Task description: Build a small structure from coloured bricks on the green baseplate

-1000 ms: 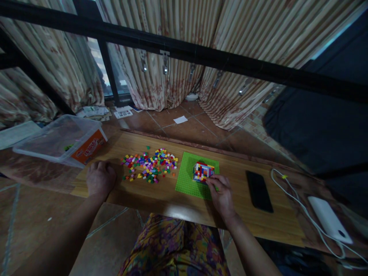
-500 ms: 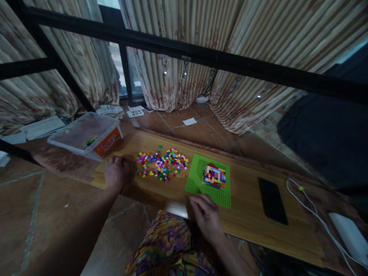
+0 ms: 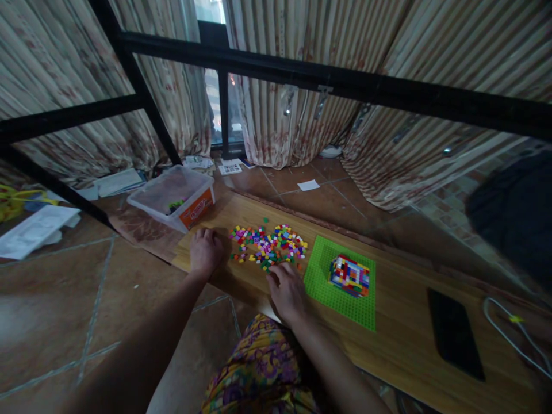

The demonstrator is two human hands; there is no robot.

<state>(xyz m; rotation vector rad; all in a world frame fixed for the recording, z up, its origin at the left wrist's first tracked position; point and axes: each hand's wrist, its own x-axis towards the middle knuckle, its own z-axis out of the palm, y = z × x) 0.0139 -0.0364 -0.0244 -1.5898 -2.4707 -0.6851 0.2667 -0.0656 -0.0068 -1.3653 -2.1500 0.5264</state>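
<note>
My left hand rests on the wooden board, just left of a spread of small toy bricks in many colours. Its fingers are curled under, and whatever may be inside them is hidden. My right hand is at the near edge of the loose bricks, thumb and bent forefinger slightly apart beside the green ones; no brick shows between them. To its right lies a green baseplate, which carries a multicoloured brick build. Neither hand touches that build.
A clear plastic box with an orange label stands at the board's left end. A dark phone-like slab lies to the right, near a white cable. A black metal rail crosses in front of the curtains.
My right hand has moved left, from the near edge of the green baseplate to the loose bricks. The view has turned left; my left hand stays on the board.
</note>
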